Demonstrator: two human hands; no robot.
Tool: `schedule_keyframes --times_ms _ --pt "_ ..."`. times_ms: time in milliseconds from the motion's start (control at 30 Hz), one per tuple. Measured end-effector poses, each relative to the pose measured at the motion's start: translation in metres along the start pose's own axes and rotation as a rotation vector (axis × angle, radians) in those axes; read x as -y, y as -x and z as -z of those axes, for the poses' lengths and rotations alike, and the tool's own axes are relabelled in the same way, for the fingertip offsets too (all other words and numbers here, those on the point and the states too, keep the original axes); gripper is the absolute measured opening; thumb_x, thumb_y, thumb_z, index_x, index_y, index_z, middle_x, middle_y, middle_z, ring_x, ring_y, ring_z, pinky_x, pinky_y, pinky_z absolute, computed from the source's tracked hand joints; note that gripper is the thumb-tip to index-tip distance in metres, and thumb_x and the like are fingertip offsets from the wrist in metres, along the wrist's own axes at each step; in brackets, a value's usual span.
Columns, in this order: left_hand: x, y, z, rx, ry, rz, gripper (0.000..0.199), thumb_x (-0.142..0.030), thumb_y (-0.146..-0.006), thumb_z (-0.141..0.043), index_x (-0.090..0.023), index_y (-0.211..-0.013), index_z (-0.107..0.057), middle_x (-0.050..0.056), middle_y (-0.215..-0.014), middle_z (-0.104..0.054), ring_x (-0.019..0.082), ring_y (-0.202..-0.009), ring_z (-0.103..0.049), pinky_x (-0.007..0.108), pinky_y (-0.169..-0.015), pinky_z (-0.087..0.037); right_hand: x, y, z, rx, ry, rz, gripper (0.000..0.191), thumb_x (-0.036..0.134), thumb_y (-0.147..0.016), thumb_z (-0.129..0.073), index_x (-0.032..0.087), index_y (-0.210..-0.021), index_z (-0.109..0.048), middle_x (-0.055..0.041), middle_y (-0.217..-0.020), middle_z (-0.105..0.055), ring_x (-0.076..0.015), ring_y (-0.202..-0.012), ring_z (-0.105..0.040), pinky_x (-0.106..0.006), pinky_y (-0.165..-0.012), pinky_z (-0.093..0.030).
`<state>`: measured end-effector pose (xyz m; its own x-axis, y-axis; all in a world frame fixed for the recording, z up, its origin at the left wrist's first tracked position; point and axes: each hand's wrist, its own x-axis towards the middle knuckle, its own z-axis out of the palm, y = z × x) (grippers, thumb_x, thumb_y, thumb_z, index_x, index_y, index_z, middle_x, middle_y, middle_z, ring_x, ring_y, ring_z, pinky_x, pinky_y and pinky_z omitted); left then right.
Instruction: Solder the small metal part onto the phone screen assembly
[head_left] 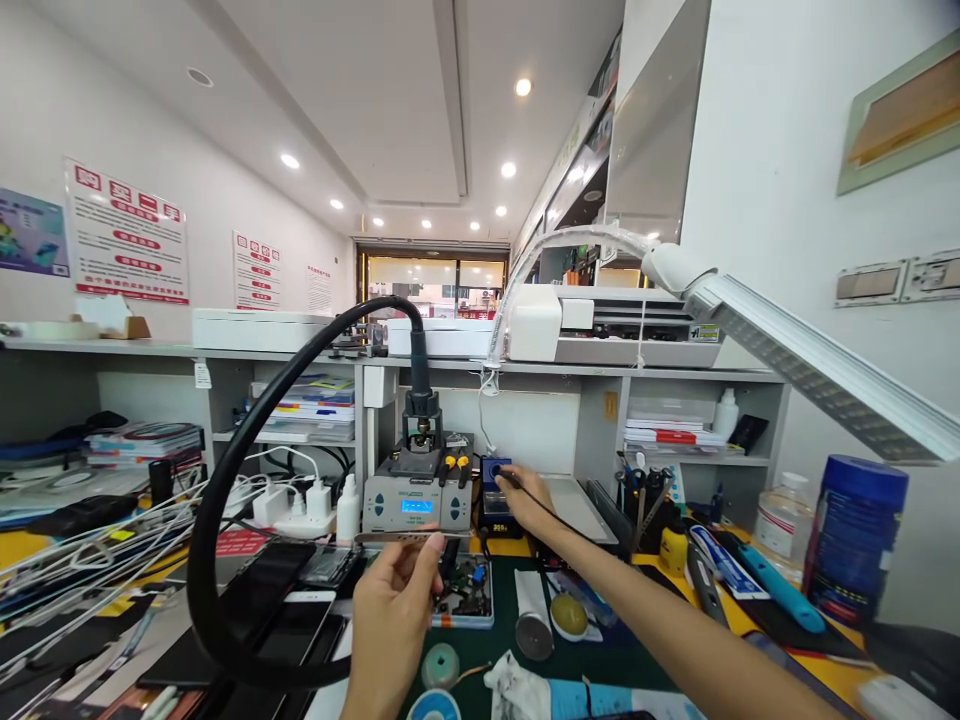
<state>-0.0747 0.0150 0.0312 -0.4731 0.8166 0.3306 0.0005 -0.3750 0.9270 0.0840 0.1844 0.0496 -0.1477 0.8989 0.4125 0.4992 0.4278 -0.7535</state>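
Just below the frame's centre, a thin metal tweezers (401, 537) lies level, pinched at its right end between the thumb and fingers of the left hand (390, 610). To its right, the right hand (529, 500) closes its fingertips on the knob of a small blue soldering station (496, 495). Behind the tweezers stands a grey hot-air station (417, 500), its black hose (225, 520) looping left.

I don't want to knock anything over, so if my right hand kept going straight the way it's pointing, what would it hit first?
Your right hand already seems to touch the small blue soldering station; its front knob is first in line. Depth is hard to judge.
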Motion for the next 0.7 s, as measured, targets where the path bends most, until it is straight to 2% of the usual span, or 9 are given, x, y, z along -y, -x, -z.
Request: schedule_keyframes --times_ms 133,300,400,500,600,700 --pt "0.003 0.001 0.001 0.046 -0.005 0.039 0.066 -0.074 -0.067 -0.076 -0.013 -0.092 -0.072 -0.002 -0.057 -0.059 0.010 -0.040 -0.042 0.023 -0.039 -0.036 0.000 -0.008 0.006 0.020 -0.002 -0.038 0.032 0.033 -0.100 -0.066 0.020 -0.129 -0.063 -0.0091 -0.132 -0.066 -0.0257 -0.109 -0.069 -0.047 -0.090 -0.059" --pt "0.005 0.003 0.001 0.142 -0.023 0.072 0.060 -0.068 -0.074 -0.074 -0.013 -0.098 -0.071 -0.001 -0.060 -0.062 0.010 -0.041 -0.045 0.022 -0.040 -0.039 0.007 0.007 0.032 -0.004 -0.100 -0.116 0.033 0.034 -0.099 -0.067 0.019 -0.128 -0.064 -0.0090 -0.130 -0.067 -0.0259 -0.107 -0.070 -0.046 -0.089 -0.060" --pt "0.008 0.004 -0.001 0.224 -0.041 0.087 0.058 -0.067 -0.077 -0.071 -0.013 -0.099 -0.070 -0.001 -0.060 -0.062 0.009 -0.041 -0.046 0.022 -0.040 -0.039 0.009 0.029 0.064 -0.060 -0.225 -0.188 0.032 0.034 -0.100 -0.066 0.019 -0.128 -0.063 -0.0090 -0.129 -0.067 -0.0248 -0.105 -0.070 -0.046 -0.088 -0.060" --pt "0.014 0.008 -0.004 0.335 -0.059 0.108 0.057 -0.066 -0.081 -0.069 -0.012 -0.101 -0.068 -0.003 -0.059 -0.059 0.009 -0.041 -0.045 0.021 -0.040 -0.036 0.001 0.058 0.108 -0.154 -0.393 -0.266 0.035 0.035 -0.099 -0.067 0.018 -0.129 -0.062 -0.0094 -0.128 -0.067 -0.0250 -0.104 -0.070 -0.046 -0.086 -0.061" --pt "0.017 0.014 -0.011 0.463 -0.076 0.140 0.055 -0.063 -0.085 -0.066 -0.013 -0.107 -0.066 -0.005 -0.059 -0.056 0.009 -0.043 -0.044 0.021 -0.040 -0.035 -0.019 0.087 0.152 -0.214 -0.572 -0.355 0.035 0.035 -0.099 -0.066 0.019 -0.130 -0.062 -0.0094 -0.129 -0.067 -0.0251 -0.105 -0.070 -0.046 -0.086 -0.061" --pt "0.014 0.021 -0.022 0.593 -0.109 0.161 0.049 -0.059 -0.089 -0.064 -0.014 -0.108 -0.066 -0.003 -0.064 -0.058 0.011 -0.051 -0.049 0.022 -0.046 -0.042 -0.042 0.109 0.181 -0.195 -0.708 -0.456 0.033 0.034 -0.100 -0.066 0.019 -0.129 -0.063 -0.0092 -0.128 -0.067 -0.0245 -0.104 -0.070 -0.045 -0.086 -0.061"
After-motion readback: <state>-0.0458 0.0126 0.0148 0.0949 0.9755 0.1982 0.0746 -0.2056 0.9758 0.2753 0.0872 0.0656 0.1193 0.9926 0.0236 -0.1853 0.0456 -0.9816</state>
